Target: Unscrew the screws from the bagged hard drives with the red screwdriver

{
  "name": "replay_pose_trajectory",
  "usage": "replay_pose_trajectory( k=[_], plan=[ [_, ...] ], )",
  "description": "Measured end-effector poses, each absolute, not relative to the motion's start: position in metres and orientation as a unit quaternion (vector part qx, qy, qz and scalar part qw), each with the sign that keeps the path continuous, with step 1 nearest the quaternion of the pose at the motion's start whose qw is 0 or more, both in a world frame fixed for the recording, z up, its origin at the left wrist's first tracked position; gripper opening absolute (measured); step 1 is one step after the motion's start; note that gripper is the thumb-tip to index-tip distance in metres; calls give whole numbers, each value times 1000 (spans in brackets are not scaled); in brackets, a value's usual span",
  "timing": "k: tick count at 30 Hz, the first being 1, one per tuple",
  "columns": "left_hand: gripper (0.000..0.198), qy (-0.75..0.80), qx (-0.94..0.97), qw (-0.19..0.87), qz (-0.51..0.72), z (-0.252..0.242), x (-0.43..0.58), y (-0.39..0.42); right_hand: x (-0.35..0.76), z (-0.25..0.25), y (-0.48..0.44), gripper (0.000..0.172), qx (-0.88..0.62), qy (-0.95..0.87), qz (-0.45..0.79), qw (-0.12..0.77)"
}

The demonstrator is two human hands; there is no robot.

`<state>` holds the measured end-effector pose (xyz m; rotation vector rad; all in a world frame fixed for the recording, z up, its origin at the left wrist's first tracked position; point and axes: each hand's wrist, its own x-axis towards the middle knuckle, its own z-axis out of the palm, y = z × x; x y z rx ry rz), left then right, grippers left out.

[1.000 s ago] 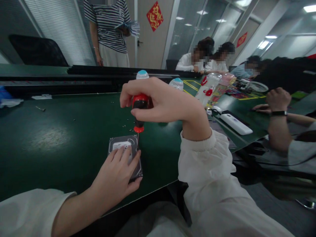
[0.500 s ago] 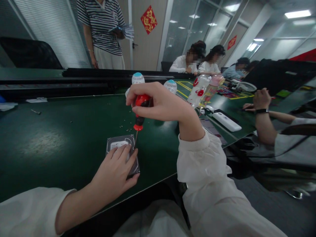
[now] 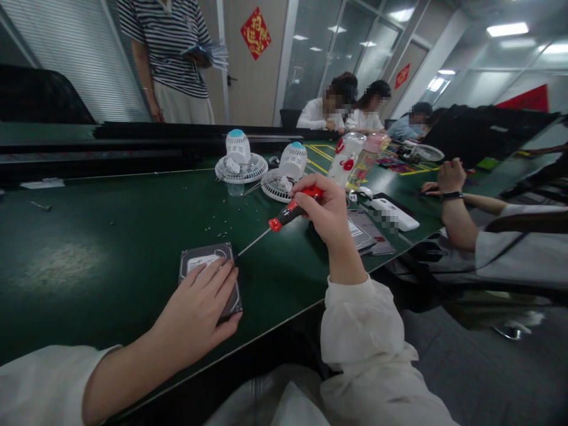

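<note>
Containers: two clear plastic bottles (image 3: 348, 161) stand at two o'clock from my right hand, one with red print, the other with a pinkish top. I cannot tell whether they are filled.

Writing: the hard drive (image 3: 197, 262) carries a white label, its text too small to read. A red diamond hanging (image 3: 255, 32) on the far wall bears gold characters that I cannot make out.

Hands: my left hand (image 3: 199, 307) lies flat and open on the hard drive, fingers spread across its dark metal top, thumb at its near edge. The drive rests flat on the green table (image 3: 110, 236), near the front edge. My right hand (image 3: 326, 210) is closed around the red-and-black handle of the screwdriver (image 3: 288, 214). Its thin steel shaft slants down toward eight o'clock, and the tip is just beside the drive's far right corner; contact cannot be confirmed.

Surroundings: small loose screws (image 3: 217, 226) are scattered on the matte surface at twelve o'clock from the drive. Beyond them stand two white ribbed fans (image 3: 238, 155) with round grilles. A co-worker's hand (image 3: 450, 176) with a black wristband rests at three o'clock.
</note>
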<state>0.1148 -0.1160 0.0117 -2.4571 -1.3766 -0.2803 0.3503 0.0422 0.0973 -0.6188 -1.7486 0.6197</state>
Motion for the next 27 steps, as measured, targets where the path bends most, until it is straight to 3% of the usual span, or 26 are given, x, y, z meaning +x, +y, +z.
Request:
replay_pose_trajectory(
  k=[8, 13, 17, 27],
  plan=[
    [62, -452, -877, 126, -104, 22, 110, -106, 364, 27, -7, 16, -384, -508, 290, 715],
    [53, -446, -884, 89, -107, 31, 106, -98, 365, 5, -13, 20, -424, -420, 327, 733],
    [37, -448, -886, 54, -109, 36, 99, -89, 365, 6, -12, 24, -425, -386, 355, 738],
    [23, -399, -914, 6, -72, 54, 91, -54, 368, 11, -12, 27, -420, -332, 401, 744]
  ],
)
